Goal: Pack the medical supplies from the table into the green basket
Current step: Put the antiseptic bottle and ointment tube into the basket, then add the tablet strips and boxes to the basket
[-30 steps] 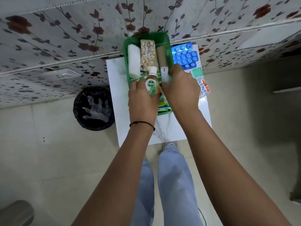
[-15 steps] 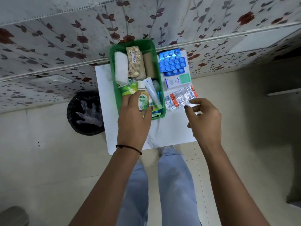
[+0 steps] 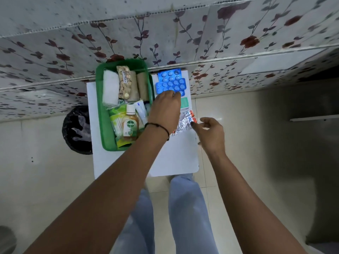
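The green basket (image 3: 104, 125) stands on the left half of a small white table (image 3: 176, 158). It holds a white gauze roll (image 3: 110, 88), a patterned pack (image 3: 124, 83), a tan bandage roll (image 3: 143, 86), a Dettol bottle (image 3: 130, 123), a green packet and a tube. Right of the basket lie blue pill blister packs (image 3: 170, 80), a white-and-green box (image 3: 184, 103) and a silver blister strip (image 3: 185, 121). My left hand (image 3: 165, 110) reaches across, fingertips on the blue blisters' near edge. My right hand (image 3: 211, 132) hovers with fingers apart beside the silver strip.
A black-lined waste bin (image 3: 77, 129) stands on the floor left of the table. A floral-patterned wall (image 3: 183, 33) rises directly behind the table. My legs in light jeans (image 3: 183, 208) are below the table's near edge, on a pale tiled floor.
My left hand let go of the Dettol bottle, which now lies in the basket, and moved right to the blue blisters. My right hand stays near the silver strip.
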